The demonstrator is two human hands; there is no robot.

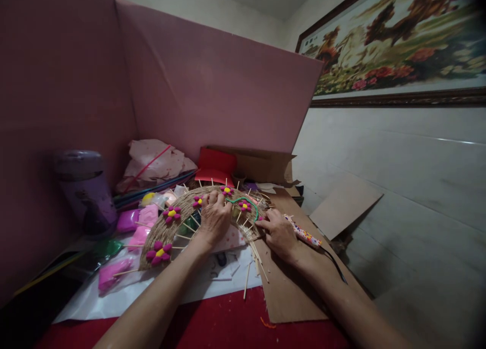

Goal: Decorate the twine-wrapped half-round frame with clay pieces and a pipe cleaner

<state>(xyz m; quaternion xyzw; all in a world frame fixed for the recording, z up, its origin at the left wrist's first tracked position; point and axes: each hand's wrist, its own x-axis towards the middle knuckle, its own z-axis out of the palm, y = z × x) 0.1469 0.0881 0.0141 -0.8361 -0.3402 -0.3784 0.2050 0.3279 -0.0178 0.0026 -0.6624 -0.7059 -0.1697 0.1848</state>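
A jute-wound arch (pixel 172 228) with wooden sticks poking out lies on the cluttered table. Pink clay flowers (pixel 160 253) with yellow centres sit on it, and a green clay strand (pixel 243 201) curls along its upper right. My left hand (pixel 213 218) rests on top of the arch, its fingers curled and pressing near the green strand. My right hand (pixel 279 232) is at the arch's right end, fingers pinched at the strand's lower tip. A spotted glue gun (pixel 306 235) lies just behind my right hand.
Packets of pink, purple and green clay (pixel 132 227) lie left of the arch. A purple bottle (pixel 87 192) stands at the far left. Brown cardboard (pixel 288 288), a red box (pixel 215 165) and a pink partition (pixel 212 85) surround the work. A framed picture (pixel 398 40) hangs at right.
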